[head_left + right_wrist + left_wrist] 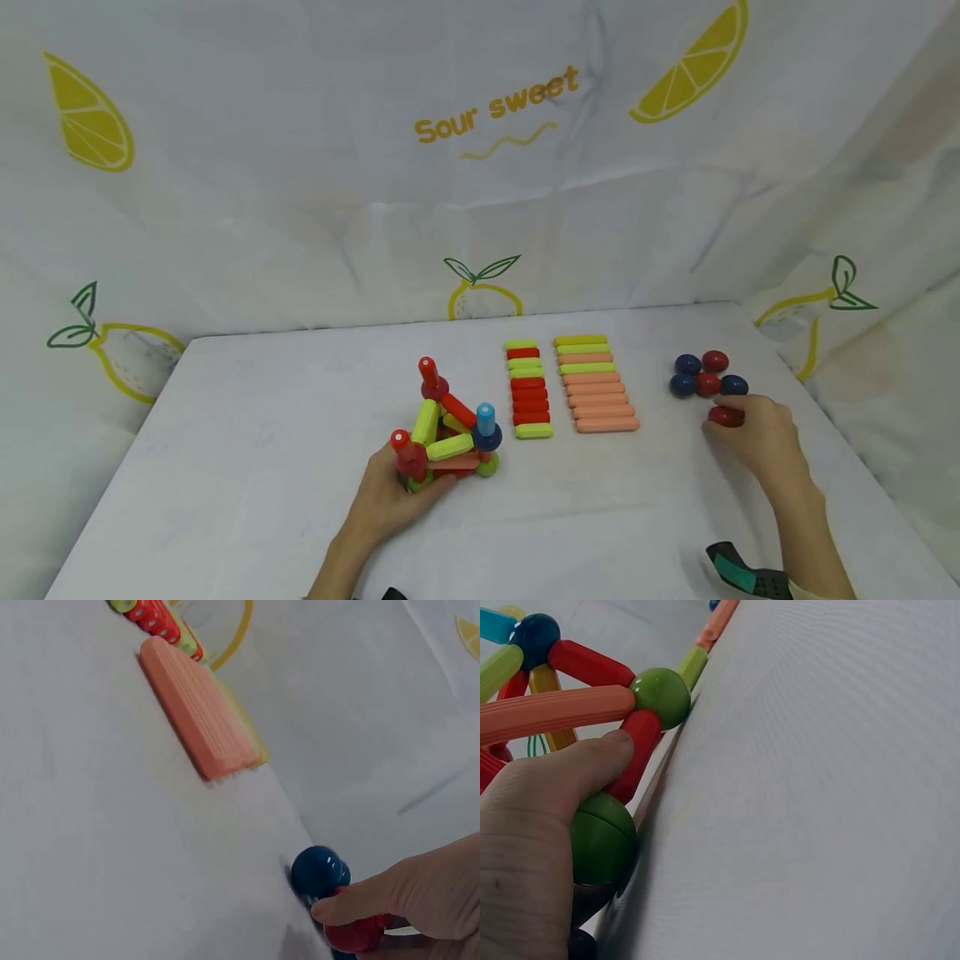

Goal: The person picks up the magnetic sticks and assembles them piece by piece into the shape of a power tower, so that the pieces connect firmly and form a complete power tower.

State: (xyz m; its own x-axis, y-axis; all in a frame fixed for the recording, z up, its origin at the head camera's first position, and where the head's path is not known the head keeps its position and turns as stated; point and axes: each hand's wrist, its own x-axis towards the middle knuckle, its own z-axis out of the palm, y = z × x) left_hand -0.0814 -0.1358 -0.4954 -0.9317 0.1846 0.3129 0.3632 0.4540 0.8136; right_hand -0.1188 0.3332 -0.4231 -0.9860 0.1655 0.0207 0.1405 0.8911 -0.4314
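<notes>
A built frame of coloured rods and balls (pixel 450 447) stands on the table, with green balls at its base and red and blue balls higher up. My left hand (pixel 393 500) grips its near left corner. In the left wrist view the thumb lies against a red rod (pixel 639 754) between two green balls (pixel 604 838). Far to the right, my right hand (pixel 765 437) pinches a red ball (pixel 726 416) between thumb and fingers. Just beyond it sit several loose blue and red balls, among them a blue ball (pixel 682 385) and a red ball (pixel 716 361).
Between the hands lie two columns of rods: short red and green rods (pixel 530 406), and longer salmon, green and yellow rods (pixel 600 400). A white cloth with lemon prints (pixel 480 208) hangs behind the white table (pixel 247 467).
</notes>
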